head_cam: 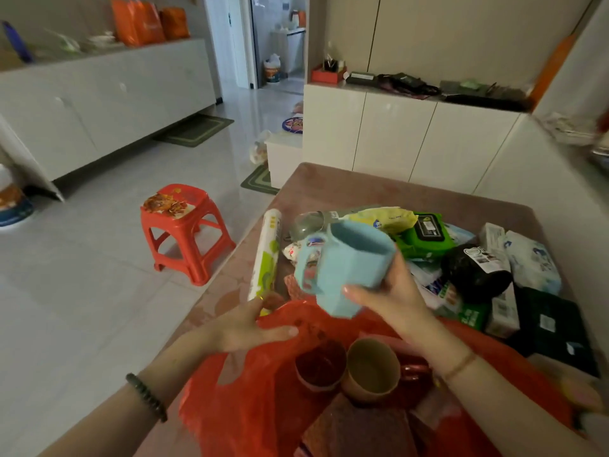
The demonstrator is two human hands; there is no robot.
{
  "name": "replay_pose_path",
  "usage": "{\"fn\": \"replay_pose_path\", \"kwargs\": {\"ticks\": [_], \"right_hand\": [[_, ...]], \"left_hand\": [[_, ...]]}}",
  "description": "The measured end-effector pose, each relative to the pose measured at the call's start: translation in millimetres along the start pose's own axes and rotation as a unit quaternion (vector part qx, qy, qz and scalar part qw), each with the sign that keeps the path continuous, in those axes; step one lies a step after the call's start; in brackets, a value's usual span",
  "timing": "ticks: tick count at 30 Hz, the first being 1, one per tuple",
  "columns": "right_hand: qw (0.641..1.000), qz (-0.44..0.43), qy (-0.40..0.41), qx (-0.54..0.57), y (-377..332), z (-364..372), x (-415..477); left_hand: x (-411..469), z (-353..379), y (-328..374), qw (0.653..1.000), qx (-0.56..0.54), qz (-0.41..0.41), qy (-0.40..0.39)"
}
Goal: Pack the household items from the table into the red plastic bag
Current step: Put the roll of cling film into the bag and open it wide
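My right hand [392, 296] grips a light blue plastic mug [346, 262] by its lower body and holds it tilted just above the mouth of the red plastic bag [250, 397]. The bag's left rim is pinched and held apart by my left hand [253, 328]. Inside the bag stand a dark red cup [321, 364] and a tan cup [372, 369], both upright. Behind the mug, a pile of packets lies on the pink table [329, 189]: a green wipes pack [425, 234], a yellow packet [385, 216] and a dark roll [474, 272].
A roll of cling film [268, 255] lies along the table's left edge. White boxes and a blue-white tissue pack [530, 265] sit at the right, beside a black box [553, 324]. A red plastic stool [181, 225] stands on the tiled floor to the left. White cabinets line the walls.
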State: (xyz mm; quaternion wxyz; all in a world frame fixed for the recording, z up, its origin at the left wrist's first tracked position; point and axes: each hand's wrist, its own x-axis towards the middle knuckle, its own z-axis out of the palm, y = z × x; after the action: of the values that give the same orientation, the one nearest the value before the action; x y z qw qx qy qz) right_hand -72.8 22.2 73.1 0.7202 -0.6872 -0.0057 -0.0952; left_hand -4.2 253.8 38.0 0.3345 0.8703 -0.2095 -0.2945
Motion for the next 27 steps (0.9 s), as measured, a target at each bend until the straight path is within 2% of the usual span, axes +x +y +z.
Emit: {"fn": "replay_pose_path", "kwargs": {"ticks": [1, 3, 6, 9, 11, 12, 14, 17, 19, 21, 22, 24, 25, 27], "right_hand": [[0.999, -0.005, -0.044, 0.013, -3, 1, -22], [0.992, 0.003, -0.116, -0.040, 2, 7, -60], [0.969, -0.020, -0.117, -0.219, 20, 27, -100], [0.908, -0.085, -0.159, -0.378, 40, 50, -120], [0.851, -0.061, -0.196, -0.482, 50, 65, -129], [0.821, -0.058, -0.173, -0.540, 54, 70, -132], [0.797, 0.004, -0.150, -0.585, 64, 73, -133], [0.755, 0.046, -0.194, -0.625, 62, 73, -132], [0.782, 0.026, -0.211, -0.586, 40, 74, -121], [0.858, 0.031, -0.236, -0.456, 16, 67, -102], [0.892, 0.026, -0.207, -0.401, 2, 66, -86], [0.940, -0.017, -0.092, -0.328, -15, 60, -50], [0.948, -0.023, -0.055, -0.313, -18, 57, -28], [0.955, 0.025, -0.027, -0.295, -13, 54, 16]], "left_hand": [[-6, -1, 0, 0.998, 0.035, -0.032, -0.040], [-17, 0, -2, 0.994, 0.060, -0.057, -0.074], [-29, 4, 0, 0.994, -0.073, -0.062, -0.060], [-44, 1, 6, 0.962, -0.252, -0.097, -0.028], [-52, -1, 9, 0.925, -0.361, -0.116, -0.017], [-55, -2, 9, 0.909, -0.398, -0.123, -0.015], [-59, -3, 10, 0.896, -0.426, -0.127, -0.015], [-56, 0, 8, 0.906, -0.399, -0.141, 0.015], [-53, 4, 9, 0.919, -0.364, -0.144, 0.047], [-47, 5, 7, 0.921, -0.357, -0.136, 0.081], [-43, 5, 6, 0.916, -0.365, -0.134, 0.093], [-34, 4, 3, 0.906, -0.384, -0.147, 0.105], [-31, 4, 2, 0.904, -0.385, -0.152, 0.108], [-24, 4, 1, 0.905, -0.378, -0.154, 0.124]]}}
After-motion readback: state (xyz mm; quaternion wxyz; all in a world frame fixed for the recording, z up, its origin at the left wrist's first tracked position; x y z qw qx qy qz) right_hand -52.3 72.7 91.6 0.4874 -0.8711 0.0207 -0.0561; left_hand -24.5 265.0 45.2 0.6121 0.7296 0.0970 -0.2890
